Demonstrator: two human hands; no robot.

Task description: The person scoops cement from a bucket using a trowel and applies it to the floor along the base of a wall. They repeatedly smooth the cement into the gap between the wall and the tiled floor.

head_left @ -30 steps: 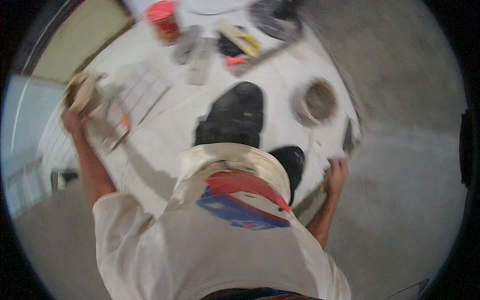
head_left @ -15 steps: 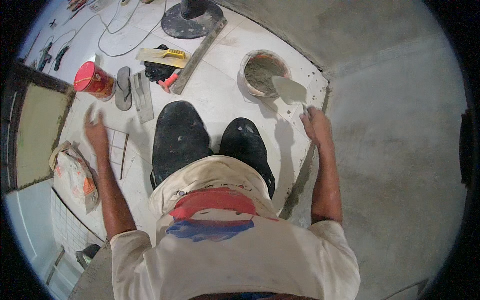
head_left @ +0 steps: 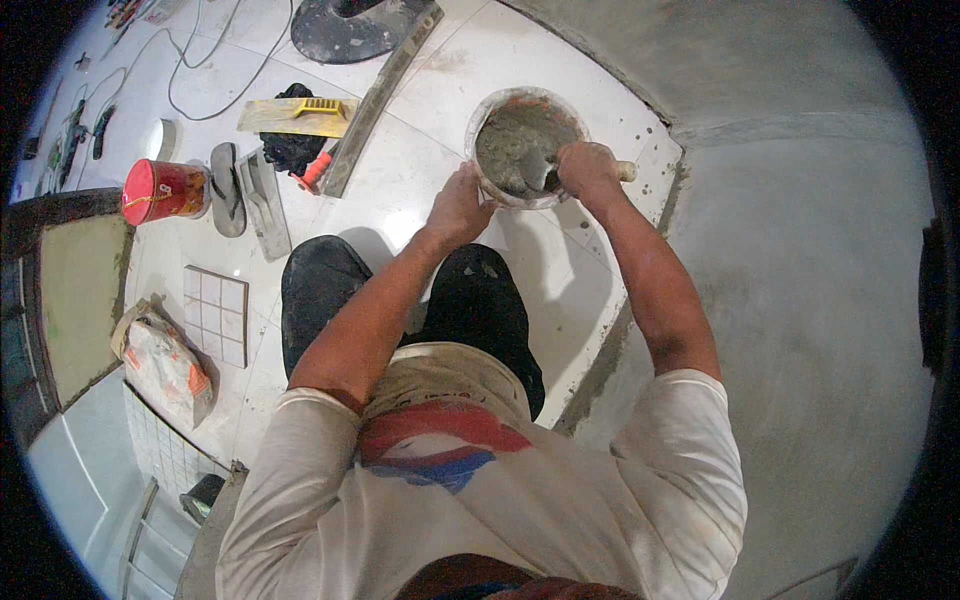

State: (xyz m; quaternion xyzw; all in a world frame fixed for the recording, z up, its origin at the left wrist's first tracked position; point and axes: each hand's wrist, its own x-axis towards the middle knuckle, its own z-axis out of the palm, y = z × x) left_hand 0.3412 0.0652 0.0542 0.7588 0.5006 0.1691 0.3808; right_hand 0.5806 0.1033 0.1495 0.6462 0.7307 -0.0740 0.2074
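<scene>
Resting the left hand [head_left: 462, 208], loosely spread, against a round bucket [head_left: 522, 203]; gripping a trowel [head_left: 536, 170] in the right hand [head_left: 590, 173], blade-down in the grey mortar [head_left: 510, 135] inside.

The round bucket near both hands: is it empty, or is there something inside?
Not empty: the bucket holds grey mix, and the trowel reaches into it. How deep the mix goes, I cannot tell.

Between the bucket [head_left: 473, 130] and the long grey bar [head_left: 385, 95], the floor [head_left: 432, 130] gives me a wide passage. Inside the bucket, the trowel [head_left: 533, 172] and my right fingers [head_left: 571, 160] occupy the near right part. My knees [head_left: 474, 285] obstruct below; the wall [head_left: 790, 290] bounds the right side.
</scene>
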